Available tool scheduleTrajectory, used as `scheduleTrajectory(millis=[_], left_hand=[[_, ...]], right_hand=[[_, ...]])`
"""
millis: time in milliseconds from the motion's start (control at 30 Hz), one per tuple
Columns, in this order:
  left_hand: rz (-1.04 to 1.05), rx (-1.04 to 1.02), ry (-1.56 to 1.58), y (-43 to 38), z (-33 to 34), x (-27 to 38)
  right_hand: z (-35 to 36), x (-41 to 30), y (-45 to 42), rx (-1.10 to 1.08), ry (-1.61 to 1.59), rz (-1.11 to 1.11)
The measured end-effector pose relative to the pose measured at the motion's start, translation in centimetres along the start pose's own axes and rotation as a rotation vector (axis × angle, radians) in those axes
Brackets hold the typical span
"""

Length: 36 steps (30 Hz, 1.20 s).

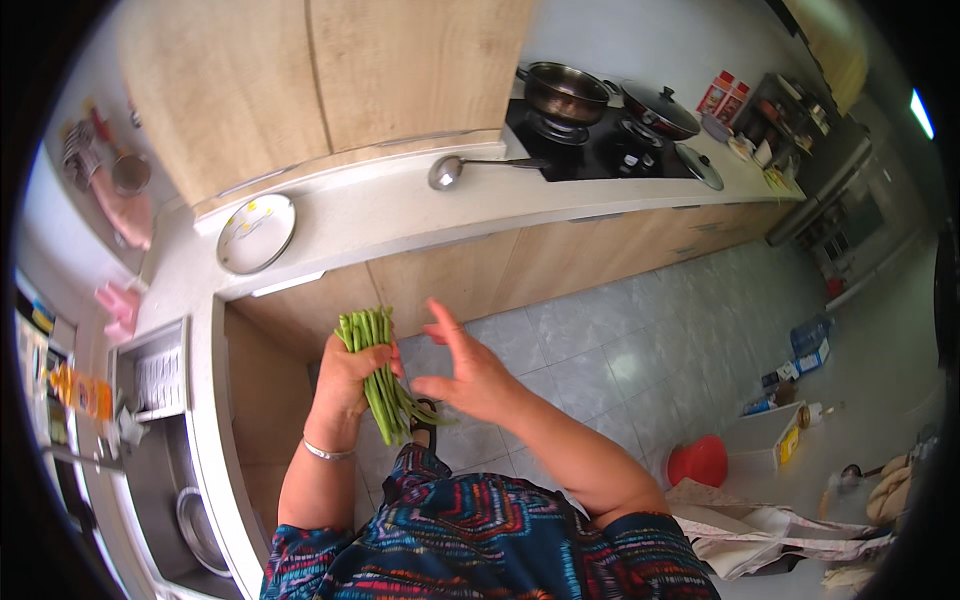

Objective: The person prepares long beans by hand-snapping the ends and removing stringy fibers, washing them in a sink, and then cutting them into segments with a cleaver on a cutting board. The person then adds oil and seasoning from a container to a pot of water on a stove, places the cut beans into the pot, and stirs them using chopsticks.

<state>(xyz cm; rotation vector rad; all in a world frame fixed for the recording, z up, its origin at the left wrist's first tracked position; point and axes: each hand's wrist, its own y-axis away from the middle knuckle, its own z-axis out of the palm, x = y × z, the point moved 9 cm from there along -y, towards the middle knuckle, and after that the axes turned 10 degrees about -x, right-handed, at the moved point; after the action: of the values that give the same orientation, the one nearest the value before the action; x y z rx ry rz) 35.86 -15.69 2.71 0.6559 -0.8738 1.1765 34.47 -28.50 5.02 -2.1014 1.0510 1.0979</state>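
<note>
A bundle of long green beans [381, 397] is gripped in my left hand [349, 375], which wears a silver bangle at the wrist. The cut-looking ends stick up above the fist and the longer part hangs below it. Just right of the bundle, my right hand [472, 367] is held with thumb and fingers apart and nothing between them. Both hands are over the floor in front of the lower cabinets. Beyond them, on the counter, lie a stack of plates with a floral pattern [256, 232] and a metal ladle [448, 173] whose handle reaches onto the hob.
A black gas hob [600, 154] carries a steel pot [564, 94] and a lidded pan [660, 111]. At the left, a sink [161, 465] holds a metal bowl [201, 531]. A red bucket [697, 460] stands on the tiled floor at the right, near fabric bags [739, 529].
</note>
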Motion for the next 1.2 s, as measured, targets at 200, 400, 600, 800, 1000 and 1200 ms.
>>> scheduleTrajectory(millis=[200, 400, 600, 800, 1000, 1200], left_hand=[[0.102, 0.001, -0.845, -12.7, 0.6, 5.3], [0.147, -0.133, -1.513, -24.6, 6.7, 3.3], [0.246, -0.328, -1.832, -33.9, 11.7, -6.1], [0.265, -0.322, -2.115, -42.4, 12.1, -14.8], [0.135, -0.041, -2.072, -46.7, 10.1, -16.1], [-0.045, 0.12, -2.112, -49.2, 9.4, -15.3]], right_hand=[[-10.0, 10.7, 2.8, 0.294, 0.021, 0.362], [-13.8, 20.5, 10.3, 0.476, -0.097, 0.694], [-18.0, 23.8, 17.5, 0.69, -0.138, 0.864], [-23.7, 31.2, 24.0, 0.766, -0.198, 0.861], [-34.4, 36.6, 27.6, 0.749, -0.246, 0.839], [-43.3, 41.7, 26.1, 0.627, -0.236, 0.792]])
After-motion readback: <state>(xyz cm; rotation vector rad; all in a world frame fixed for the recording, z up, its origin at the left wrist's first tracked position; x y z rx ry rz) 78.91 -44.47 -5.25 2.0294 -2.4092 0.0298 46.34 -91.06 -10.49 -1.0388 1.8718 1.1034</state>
